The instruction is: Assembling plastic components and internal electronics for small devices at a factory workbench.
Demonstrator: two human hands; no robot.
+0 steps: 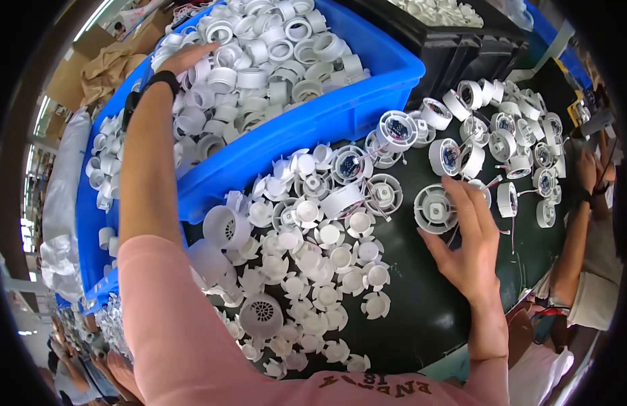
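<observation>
My left hand [185, 59] reaches over the far left part of the blue bin [306, 122], among heaped white plastic rings [252, 78]. Its visible fingers are stretched out, and no ring shows plainly in its grasp. On the right, my right hand [470, 233] has thumb and fingers around the rim of a round white fan housing [435, 210] at the dark green table. The housing's open face, with spokes and a small central hub, points up. Beside it lie similar housings with circuit boards [447, 157] and thin wires.
Loose white fan blades [327, 264] cover the table's middle, with several white perforated cups [261, 315] among them. A black crate [455, 47] stands behind. Wired housings [520, 135] crowd the far right, near another person's arm [576, 237].
</observation>
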